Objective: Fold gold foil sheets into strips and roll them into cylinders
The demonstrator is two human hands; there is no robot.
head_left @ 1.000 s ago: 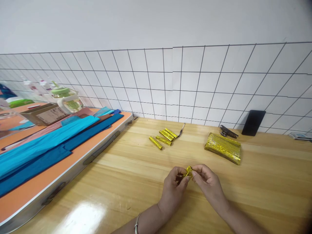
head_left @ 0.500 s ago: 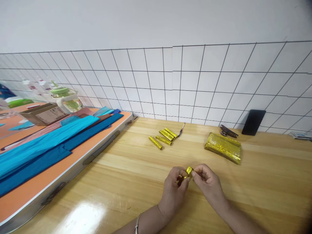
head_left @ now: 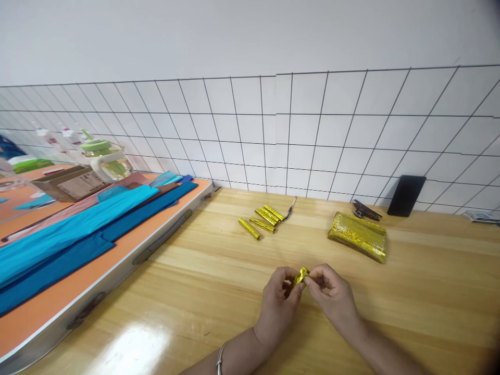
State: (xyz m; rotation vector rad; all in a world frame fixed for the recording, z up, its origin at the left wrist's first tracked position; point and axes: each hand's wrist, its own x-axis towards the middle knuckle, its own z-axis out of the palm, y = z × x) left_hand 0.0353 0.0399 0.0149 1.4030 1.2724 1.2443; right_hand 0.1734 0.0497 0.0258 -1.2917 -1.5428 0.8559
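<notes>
With left hand [head_left: 278, 299] and right hand [head_left: 332, 296], grasping gold foil [head_left: 302, 275] between thumbs and fingertips, above the bench [head_left: 187, 291], well in from its back edge. Can see an orange table [head_left: 58, 294] along the bench's left edge, with blue cloths [head_left: 86, 224] lengthwise on it and a carton [head_left: 78, 185] and jug [head_left: 113, 165] nearer its back edge. Can see, on the bench, a gold stack [head_left: 357, 237] near the back edge, right of the foil; a black phone [head_left: 406, 197] propped against the wall [head_left: 312, 36] at that edge; a clip [head_left: 366, 211] just behind the stack; gold rolls [head_left: 249, 229] toward the back left corner; and a pen [head_left: 290, 209] just beside them.
</notes>
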